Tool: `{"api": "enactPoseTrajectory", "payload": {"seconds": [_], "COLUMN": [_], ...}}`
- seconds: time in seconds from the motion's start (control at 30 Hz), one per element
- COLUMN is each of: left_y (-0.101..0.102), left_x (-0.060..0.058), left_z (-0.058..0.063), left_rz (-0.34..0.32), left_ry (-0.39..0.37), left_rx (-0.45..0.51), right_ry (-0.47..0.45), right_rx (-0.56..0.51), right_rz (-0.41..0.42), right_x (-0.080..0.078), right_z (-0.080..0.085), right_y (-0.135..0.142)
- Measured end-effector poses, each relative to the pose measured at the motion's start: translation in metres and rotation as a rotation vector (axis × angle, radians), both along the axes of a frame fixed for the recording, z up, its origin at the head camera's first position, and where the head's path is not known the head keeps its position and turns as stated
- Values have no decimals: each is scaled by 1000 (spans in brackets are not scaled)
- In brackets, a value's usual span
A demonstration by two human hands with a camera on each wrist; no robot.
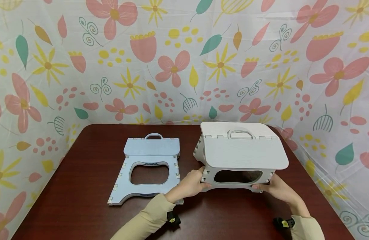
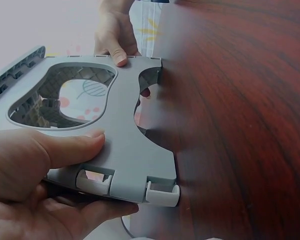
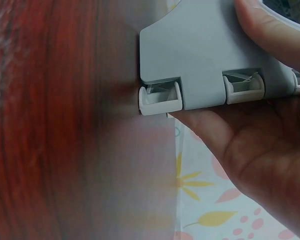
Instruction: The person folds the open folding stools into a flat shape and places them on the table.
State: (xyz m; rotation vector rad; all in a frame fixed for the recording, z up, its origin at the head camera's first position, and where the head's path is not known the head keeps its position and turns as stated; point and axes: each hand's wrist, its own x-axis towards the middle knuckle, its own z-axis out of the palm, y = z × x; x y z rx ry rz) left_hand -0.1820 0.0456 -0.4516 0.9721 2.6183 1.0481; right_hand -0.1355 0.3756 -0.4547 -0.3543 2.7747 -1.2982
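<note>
A white folding stool (image 1: 244, 151) stands unfolded at the right of the table, its top spread out with a small loop handle in the middle. My left hand (image 1: 192, 181) grips the near leg panel at its left edge, thumb on the front face and fingers behind, as the left wrist view shows. At the panel's right edge, my right hand (image 1: 274, 188) holds it the same way, thumb over the front. In the right wrist view the hinge clips (image 3: 161, 100) along that edge show beside the hand (image 3: 270, 145). A blue folding stool (image 1: 151, 146) lies folded flat left of my left hand.
The dark reddish-brown table (image 1: 82, 180) carries both stools. A flower-printed white cloth (image 1: 172, 66) hangs behind it and along both sides. Black bands (image 1: 173, 218) sit at both wrists over beige sleeves.
</note>
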Motion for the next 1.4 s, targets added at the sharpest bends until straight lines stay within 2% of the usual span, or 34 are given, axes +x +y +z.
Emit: {"api": "enactPoseTrajectory", "payload": {"seconds": [0.33,0.7,0.97,1.23,1.4], "left_y": [-1,-2,-4,-4,-4], "left_x": [-1,-2,-1,0,0], "left_z": [1,0,1,0,0], "left_rz": [-14,-22,-32,-30,-47], "left_ry": [9,6,-36,-26,-35], "left_rx": [7,-4,-6,-15,-6], "right_ry": [24,-8,-13,-7,-3], "right_rx": [22,-14,12,76,64], "right_rz": [3,17,9,-25,-14], "right_x": [-1,0,0,1,0], "right_z": [1,2,0,1,0], "right_y": [0,-2,-1,-2,-2]}}
